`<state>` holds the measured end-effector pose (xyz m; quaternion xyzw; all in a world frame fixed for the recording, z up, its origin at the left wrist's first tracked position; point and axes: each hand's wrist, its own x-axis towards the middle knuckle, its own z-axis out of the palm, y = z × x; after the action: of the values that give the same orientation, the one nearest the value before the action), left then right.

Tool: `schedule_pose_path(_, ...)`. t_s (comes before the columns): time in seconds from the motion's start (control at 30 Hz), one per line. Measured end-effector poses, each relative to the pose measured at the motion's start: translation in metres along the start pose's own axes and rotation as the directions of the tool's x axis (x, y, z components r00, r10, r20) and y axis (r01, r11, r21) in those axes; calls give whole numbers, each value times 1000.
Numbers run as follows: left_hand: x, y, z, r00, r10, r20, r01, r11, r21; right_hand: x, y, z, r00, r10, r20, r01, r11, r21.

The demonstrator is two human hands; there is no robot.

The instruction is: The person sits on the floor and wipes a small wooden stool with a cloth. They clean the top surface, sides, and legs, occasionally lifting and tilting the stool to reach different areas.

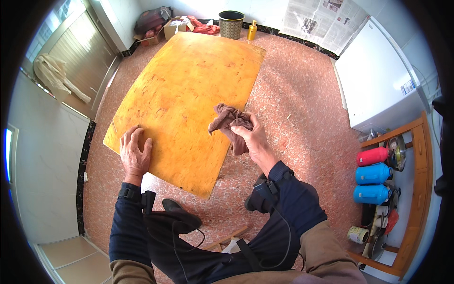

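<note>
A yellow-brown wooden tabletop (191, 81), marked with dark specks, spreads out in front of me. Near its left front edge my left hand (136, 151) rests on the surface with fingers apart and nothing in it. My right hand (253, 136) grips a crumpled brown cloth (228, 122) at the table's right edge. Part of the cloth bunches over the wood and another part hangs down past the edge. Whether its underside touches the wood I cannot tell.
Beyond the table stand a patterned waste bin (231, 26), a gold bottle (252, 30) and cardboard boxes (175, 26). On the right are a white appliance (376, 74) and a wooden shelf unit (418, 170) with a red flask (372, 156) and blue flasks (370, 174). A door (81, 49) is at left.
</note>
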<state>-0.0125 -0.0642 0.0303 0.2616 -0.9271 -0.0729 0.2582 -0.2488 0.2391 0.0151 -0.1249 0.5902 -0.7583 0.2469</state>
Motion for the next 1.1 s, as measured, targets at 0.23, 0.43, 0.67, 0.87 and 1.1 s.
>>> schedule_pose_path(0.23, 1, -17, -10, 997, 57, 47, -53, 996, -71, -37, 5, 12, 999, 3, -34, -3, 1000, -5)
schedule_pose_path(0.43, 0, -30, -15, 991, 118, 57, -110, 987, -121, -69, 14, 22, 993, -72, -94, 67, 996, -50)
schedule_pose_path(0.67, 0, -42, -26, 984, 156, 90, -142, 979, -149, -103, 37, 33, 985, -60, -163, 66, 997, 30)
schedule_pose_path(0.87, -3, -52, -36, 986, 134, 96, -106, 961, -254, -137, 51, 43, 983, -55, -175, 63, 997, 42)
schedule_pose_path(1.1, -8, -72, -25, 994, 77, -83, -84, 992, -90, -136, 51, 52, 984, -80, -156, 86, 996, 29)
